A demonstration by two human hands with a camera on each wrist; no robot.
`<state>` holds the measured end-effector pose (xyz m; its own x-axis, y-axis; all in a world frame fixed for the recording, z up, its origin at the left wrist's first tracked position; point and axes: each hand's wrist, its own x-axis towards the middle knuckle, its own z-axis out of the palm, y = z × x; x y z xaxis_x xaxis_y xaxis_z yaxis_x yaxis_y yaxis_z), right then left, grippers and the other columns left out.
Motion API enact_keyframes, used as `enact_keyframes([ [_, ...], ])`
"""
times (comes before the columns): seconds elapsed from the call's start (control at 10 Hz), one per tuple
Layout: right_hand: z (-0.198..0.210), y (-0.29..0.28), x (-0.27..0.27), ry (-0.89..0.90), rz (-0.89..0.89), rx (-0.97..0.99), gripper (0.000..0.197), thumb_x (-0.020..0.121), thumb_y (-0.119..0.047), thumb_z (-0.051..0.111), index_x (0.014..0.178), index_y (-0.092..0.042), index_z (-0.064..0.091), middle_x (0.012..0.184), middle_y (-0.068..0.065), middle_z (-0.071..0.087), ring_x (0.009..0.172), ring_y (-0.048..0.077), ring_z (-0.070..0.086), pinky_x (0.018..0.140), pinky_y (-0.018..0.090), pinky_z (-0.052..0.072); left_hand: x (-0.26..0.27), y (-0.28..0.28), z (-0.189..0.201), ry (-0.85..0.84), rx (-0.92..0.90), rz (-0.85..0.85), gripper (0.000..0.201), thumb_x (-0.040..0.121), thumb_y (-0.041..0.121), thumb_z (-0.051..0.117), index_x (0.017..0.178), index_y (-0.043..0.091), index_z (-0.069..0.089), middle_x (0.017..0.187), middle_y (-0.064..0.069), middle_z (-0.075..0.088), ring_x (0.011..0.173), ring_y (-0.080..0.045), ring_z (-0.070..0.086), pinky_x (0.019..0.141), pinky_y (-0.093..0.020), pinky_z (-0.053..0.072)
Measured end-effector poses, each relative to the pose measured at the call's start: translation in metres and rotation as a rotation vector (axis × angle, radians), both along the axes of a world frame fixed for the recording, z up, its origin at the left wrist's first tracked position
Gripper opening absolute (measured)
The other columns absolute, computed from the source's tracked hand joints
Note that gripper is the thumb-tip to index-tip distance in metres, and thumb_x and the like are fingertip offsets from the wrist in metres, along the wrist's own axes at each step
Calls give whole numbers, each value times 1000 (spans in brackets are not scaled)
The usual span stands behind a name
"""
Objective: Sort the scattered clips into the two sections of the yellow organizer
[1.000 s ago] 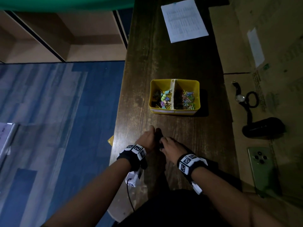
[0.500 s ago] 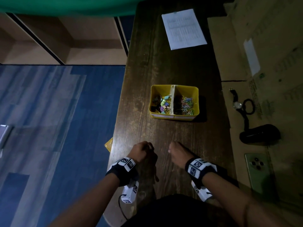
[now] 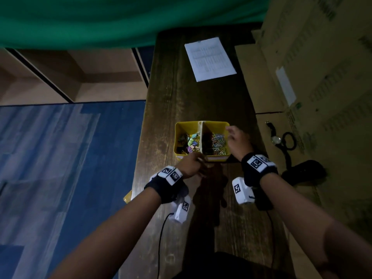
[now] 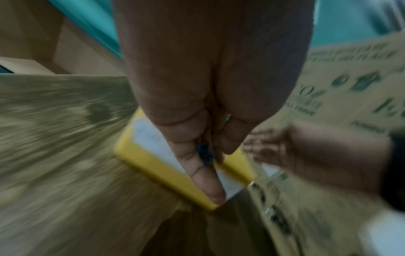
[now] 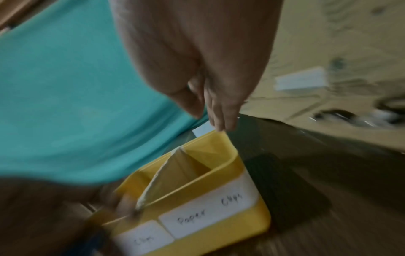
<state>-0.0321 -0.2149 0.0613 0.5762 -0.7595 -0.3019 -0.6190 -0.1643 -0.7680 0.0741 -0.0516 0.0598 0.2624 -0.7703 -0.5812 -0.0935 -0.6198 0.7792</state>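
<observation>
The yellow organizer (image 3: pixel 215 124) stands mid-table, with coloured binder clips (image 3: pixel 190 142) in its left section and paper clips (image 3: pixel 217 142) in its right. My left hand (image 3: pixel 198 160) hovers at the front rim near the divider. In the left wrist view this hand (image 4: pixel 212 161) pinches a small dark blue clip (image 4: pixel 205 153) above the organizer (image 4: pixel 153 166). My right hand (image 3: pixel 229 131) is over the organizer's right edge. Seen from the right wrist, the right hand (image 5: pixel 208 119) has straight fingers above the far corner of the organizer (image 5: pixel 258 223), and nothing shows in them.
A printed sheet (image 3: pixel 210 58) lies at the table's far end. Flattened cardboard (image 3: pixel 322 77) on the right carries a wristwatch (image 3: pixel 275 138) and a black object (image 3: pixel 304 172). Blue floor (image 3: pixel 70 158) drops off past the table's left edge. A "Paper Clips" label (image 5: pixel 208 214) marks the organizer's front.
Both hands have moved forward from the near table edge to the organizer, the left to its front rim, the right to its right side. The right hand has uncurled.
</observation>
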Motion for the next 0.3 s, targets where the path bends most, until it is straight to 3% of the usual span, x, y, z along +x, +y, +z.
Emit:
enact_keyframes([
  [0.1, 0, 10, -25, -106, -173, 43, 39, 88, 5, 38, 112, -18, 58, 123, 5, 60, 120, 17, 53, 103, 40, 42, 8, -33, 16, 22, -70, 134, 20, 80, -3, 57, 85, 16, 58, 81, -16, 65, 74, -29, 65, 71, -38, 54],
  [0.2, -13, 20, -47, -228, -268, 163, 36, 86, 9, 42, 97, -21, 59, 109, 3, 64, 112, 17, 59, 94, 32, 46, 10, -55, 30, 28, -118, 250, 21, 77, -10, 57, 89, 5, 64, 73, -11, 58, 67, -23, 56, 63, -31, 49],
  [0.3, -22, 31, -57, -310, -324, 246, 26, 88, 3, 53, 91, -21, 63, 100, 3, 67, 101, 18, 63, 79, 22, 45, 8, -66, 35, -65, -107, 230, 35, 84, -12, 48, 114, 1, 61, 78, -13, 59, 62, -19, 53, 50, -22, 46],
])
